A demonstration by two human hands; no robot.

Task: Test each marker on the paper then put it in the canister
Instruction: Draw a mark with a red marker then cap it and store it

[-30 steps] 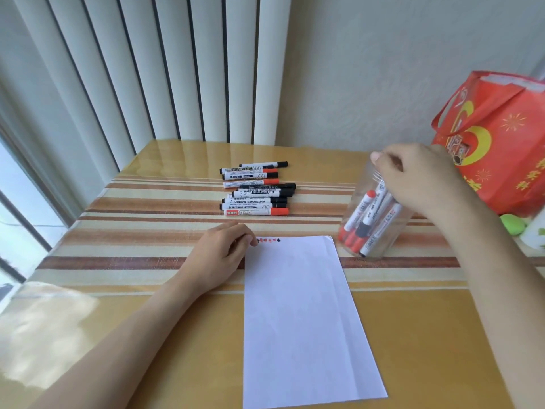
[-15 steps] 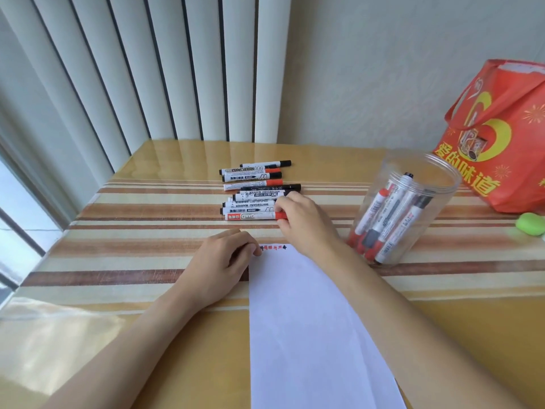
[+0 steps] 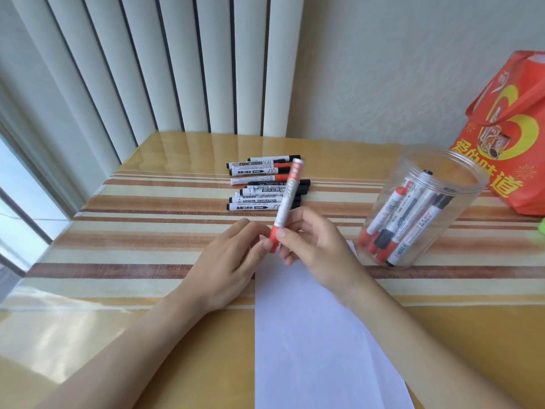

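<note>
holding: both hands meet on one red marker [image 3: 286, 202] above the top edge of the paper [image 3: 318, 335]
marker axis: long axis runs steeply up and away, leaning slightly to the right; red cap end points down toward the paper, flat butt end points up toward the blinds [image 3: 177, 63]
marker look: white barrel with a red label band near the top and print along its length, red cap at the bottom
right hand [image 3: 318, 246]: fingers and thumb curled round the lower barrel just above the cap, gripping it
left hand [image 3: 233, 261]: fingertips pinch the red cap from the left side; palm faces down, close over the table [image 3: 118, 246]
marker place: in the air in front of the row of markers, crossing them in the view
row of markers [image 3: 262, 187]: lying flat on the striped table, long axes left to right, black and red caps mixed
canister [image 3: 421, 208]: clear, open top, standing upright right of the paper; red and black markers lean inside, caps down
paper: white sheet, lying flat on the table under both wrists
bag [image 3: 510, 134]: red with yellow print, behind the canister at the right edge
</note>
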